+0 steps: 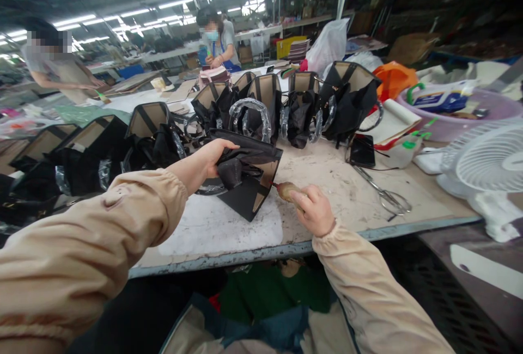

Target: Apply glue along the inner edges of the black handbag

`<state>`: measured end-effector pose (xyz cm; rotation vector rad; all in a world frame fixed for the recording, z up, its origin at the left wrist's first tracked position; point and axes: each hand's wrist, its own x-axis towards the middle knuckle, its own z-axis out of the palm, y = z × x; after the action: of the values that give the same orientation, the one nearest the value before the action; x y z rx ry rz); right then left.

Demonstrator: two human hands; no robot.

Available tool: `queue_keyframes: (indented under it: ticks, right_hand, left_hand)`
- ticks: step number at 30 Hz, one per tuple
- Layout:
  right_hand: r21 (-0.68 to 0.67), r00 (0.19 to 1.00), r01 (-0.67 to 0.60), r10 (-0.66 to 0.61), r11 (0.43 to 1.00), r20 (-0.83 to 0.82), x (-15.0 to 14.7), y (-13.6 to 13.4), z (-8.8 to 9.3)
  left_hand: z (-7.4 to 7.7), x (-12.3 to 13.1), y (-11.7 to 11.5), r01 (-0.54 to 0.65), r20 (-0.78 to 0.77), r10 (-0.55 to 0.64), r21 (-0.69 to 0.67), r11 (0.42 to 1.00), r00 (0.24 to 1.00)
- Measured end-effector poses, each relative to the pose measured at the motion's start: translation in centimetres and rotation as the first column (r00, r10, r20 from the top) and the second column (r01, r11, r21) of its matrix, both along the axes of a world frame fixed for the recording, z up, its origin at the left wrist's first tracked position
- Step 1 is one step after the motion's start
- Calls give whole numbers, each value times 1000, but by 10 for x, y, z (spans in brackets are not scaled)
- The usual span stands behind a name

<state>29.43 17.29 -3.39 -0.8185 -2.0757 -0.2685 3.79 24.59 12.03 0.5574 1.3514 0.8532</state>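
My left hand [212, 158] grips the top edge of a black handbag [245, 179] that lies tilted on the worn work table [335, 185], its tan lining showing. My right hand [312, 209] is closed round a small tan-handled tool [286, 190] whose reddish tip touches the bag's lower right corner. Both arms wear beige sleeves. A row of several more black bags with plastic-wrapped handles [261, 109] stands behind, running from the far left to the table's middle.
Scissors [386, 196] and a black phone [362, 151] lie right of the bag. A white fan [486, 166] stands at the right edge, a pink basin [461, 120] behind it. Two other people [220, 43] work at tables farther back.
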Motion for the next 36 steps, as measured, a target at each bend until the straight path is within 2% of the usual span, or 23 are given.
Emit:
queue_keyframes:
  ticks: [14,22,36]
  right_hand:
    - [-82,1000,-18,18,996,-4,-6,-2,-8]
    - [-38,993,39,-43,999,-108,3,3,4]
    - [51,972,81,-68,995,-223,6,5,23]
  left_hand:
    - [0,-1,-1,-6,22,6,2,1000,1000]
    - [-1,-3,0,6,-13,-6,13,1000,1000]
    - [1,-2,0,11,-43,-10,22,1000,999]
